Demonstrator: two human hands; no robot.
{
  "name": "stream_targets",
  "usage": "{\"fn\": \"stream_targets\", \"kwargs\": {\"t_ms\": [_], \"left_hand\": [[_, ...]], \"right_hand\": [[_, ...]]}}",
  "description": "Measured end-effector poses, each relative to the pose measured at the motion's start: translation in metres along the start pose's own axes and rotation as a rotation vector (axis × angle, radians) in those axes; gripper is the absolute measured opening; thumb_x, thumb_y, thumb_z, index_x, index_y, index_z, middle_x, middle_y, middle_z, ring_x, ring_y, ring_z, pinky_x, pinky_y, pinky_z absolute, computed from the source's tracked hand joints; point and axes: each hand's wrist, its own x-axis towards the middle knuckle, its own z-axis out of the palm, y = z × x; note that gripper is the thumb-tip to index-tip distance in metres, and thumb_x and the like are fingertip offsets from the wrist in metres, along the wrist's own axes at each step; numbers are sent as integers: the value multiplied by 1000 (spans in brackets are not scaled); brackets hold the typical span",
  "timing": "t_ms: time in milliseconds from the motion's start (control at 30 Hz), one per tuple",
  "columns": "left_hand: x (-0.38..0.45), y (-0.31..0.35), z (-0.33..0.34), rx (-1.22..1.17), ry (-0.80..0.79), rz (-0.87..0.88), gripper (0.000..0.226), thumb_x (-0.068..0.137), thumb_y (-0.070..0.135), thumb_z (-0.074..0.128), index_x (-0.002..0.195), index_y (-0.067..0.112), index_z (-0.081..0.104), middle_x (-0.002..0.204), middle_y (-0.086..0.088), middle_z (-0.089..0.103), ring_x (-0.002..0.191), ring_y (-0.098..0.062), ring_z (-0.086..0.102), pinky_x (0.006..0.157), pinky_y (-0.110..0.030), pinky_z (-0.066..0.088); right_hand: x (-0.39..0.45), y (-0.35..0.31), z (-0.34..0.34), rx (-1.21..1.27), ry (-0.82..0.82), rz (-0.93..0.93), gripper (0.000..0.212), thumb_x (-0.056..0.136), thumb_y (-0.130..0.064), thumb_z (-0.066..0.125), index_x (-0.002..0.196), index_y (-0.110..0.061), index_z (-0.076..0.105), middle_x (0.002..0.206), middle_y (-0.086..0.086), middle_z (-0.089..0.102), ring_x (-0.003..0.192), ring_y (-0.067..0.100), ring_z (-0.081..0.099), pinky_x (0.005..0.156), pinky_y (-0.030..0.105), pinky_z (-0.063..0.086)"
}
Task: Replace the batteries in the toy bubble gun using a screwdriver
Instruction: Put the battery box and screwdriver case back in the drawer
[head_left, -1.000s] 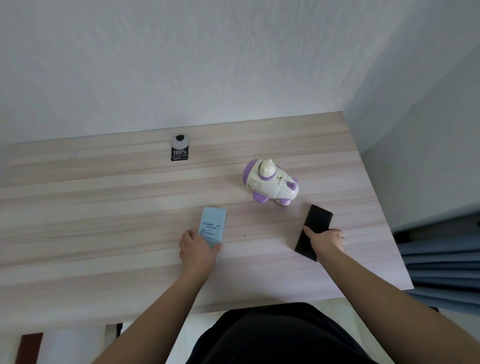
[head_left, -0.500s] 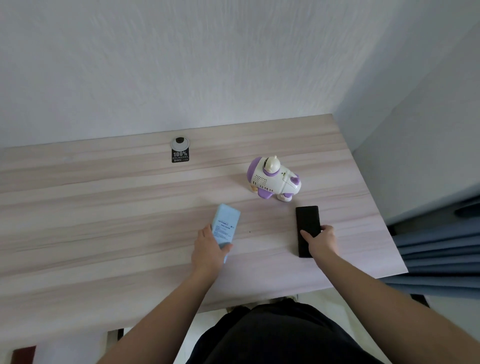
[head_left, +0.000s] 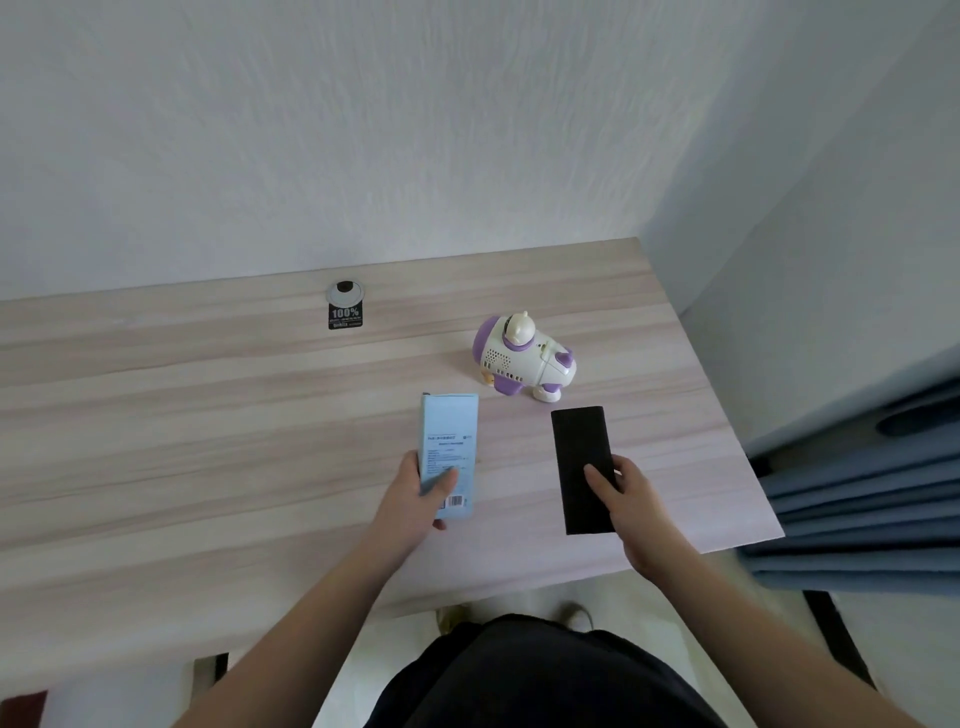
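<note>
Left hand (head_left: 415, 499) grips near end of blue box (head_left: 448, 452), thumb on top, fingers (head_left: 440, 525) curled under its edge, pinching it. Right hand (head_left: 631, 512) rests on near part of black case (head_left: 582, 467), thumb pressed on top, other fingers wrapped at its right side. Both lie lengthwise side by side w/ a gap, prob. laid out as supplies: batteries & screwdriver likely inside, can't confirm. Toy (head_left: 522, 358) stands upright on tabletop (head_left: 208, 426) just beyond them, nearer the case, apart from both. White body, purple trim, speaker-like grille on side, small figure on top. Untouched; no battery cover visible from here.
</note>
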Motion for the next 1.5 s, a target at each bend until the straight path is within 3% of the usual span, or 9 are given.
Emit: {"fn": "stream_targets", "kwargs": {"t_ms": [267, 400, 533, 700, 933, 1100, 1267, 1500], "left_hand": [[-57, 41, 25, -157, 64, 82, 16, 95, 21, 59, 106, 16, 48, 109, 0, 64, 92, -17, 68, 63, -33, 59], [-89, 52, 46, -266, 177, 84, 21, 92, 21, 63, 108, 15, 53, 105, -2, 69, 87, -18, 71, 62, -34, 58], [-126, 53, 73, -376, 302, 62, 25, 89, 19, 67, 111, 11, 57, 101, -5, 72, 85, -22, 72, 61, -36, 58], [-170, 45, 98, -491, 513, 51, 21, 88, 14, 67, 109, 12, 62, 95, -6, 75, 79, -22, 72, 54, -29, 54], [-238, 20, 103, -572, 687, 3, 24, 92, 19, 63, 115, 14, 62, 100, -6, 74, 80, -20, 70, 53, -30, 49], [-282, 3, 97, -619, 801, -14, 19, 97, 20, 56, 115, 18, 60, 99, -1, 73, 84, -19, 71, 57, -31, 53], [-329, -19, 88, -687, 896, -11, 17, 98, 21, 52, 113, 22, 60, 94, 1, 74, 88, -19, 71, 65, -36, 58], [-415, -72, 66, -809, 1076, 13, 19, 96, 20, 55, 114, 17, 61, 97, -2, 73, 89, -22, 71, 71, -41, 59]], "right_hand": [[-27, -26, -26, -7, -138, -130, 30, 94, -25, 58, 122, -18, 50, 111, 3, 67, 99, 18, 67, 82, 35, 56], [-34, -35, -45, -55, -238, -198, 28, 94, -27, 58, 120, -22, 50, 109, -2, 67, 97, 14, 67, 79, 31, 56], [-35, -36, -65, -139, -333, -254, 28, 93, -31, 60, 119, -25, 52, 111, -4, 68, 97, 12, 67, 86, 40, 55], [-44, -37, -68, -191, -475, -279, 29, 92, -31, 62, 119, -29, 53, 111, -7, 68, 100, 13, 66, 91, 46, 53], [-77, -32, -41, -259, -687, -293, 31, 91, -28, 62, 121, -26, 53, 111, -6, 68, 101, 11, 66, 93, 39, 51], [-107, -22, -12, -262, -827, -260, 28, 94, -23, 60, 121, -23, 54, 109, -4, 68, 97, 10, 67, 81, 27, 52], [-145, -8, 19, -296, -946, -247, 27, 94, -24, 59, 120, -26, 54, 107, -8, 70, 97, 9, 67, 78, 27, 50], [-232, 26, 72, -384, -1109, -285, 32, 94, -25, 58, 125, -25, 51, 115, -5, 68, 102, 13, 66, 88, 35, 54]]}}
